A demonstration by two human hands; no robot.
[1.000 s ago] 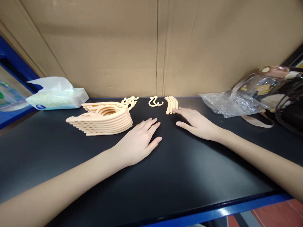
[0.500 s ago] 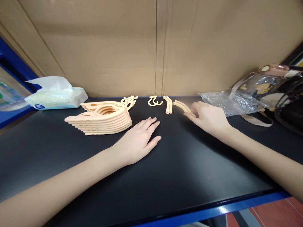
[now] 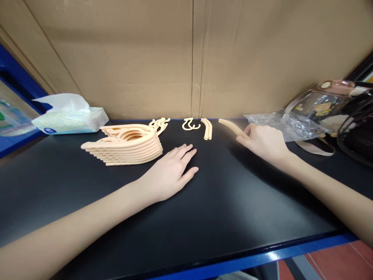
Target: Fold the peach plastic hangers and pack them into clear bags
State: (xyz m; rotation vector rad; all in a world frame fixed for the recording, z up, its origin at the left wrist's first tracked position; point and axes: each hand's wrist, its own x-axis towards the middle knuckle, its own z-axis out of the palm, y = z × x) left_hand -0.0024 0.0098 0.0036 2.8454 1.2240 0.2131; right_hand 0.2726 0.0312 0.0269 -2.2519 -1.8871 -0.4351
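My right hand grips a curved peach plastic bar by one end, holding it just above the black table at the right. Two more curved bars lie side by side near the back edge, with small peach hooks to their left. A stack of several peach hangers sits at the left centre, more hooks behind it. My left hand rests flat on the table, palm down, fingers apart, just right of the hanger stack and holding nothing.
A tissue pack lies at the back left. A crumpled clear plastic bag, a clear pouch with a strap and a dark bag crowd the right. A cardboard wall closes the back; the blue table edge runs along the front.
My right hand took one curved bar from the group near the back and drew it to the right, lifting it. The left hand has stayed flat in place.
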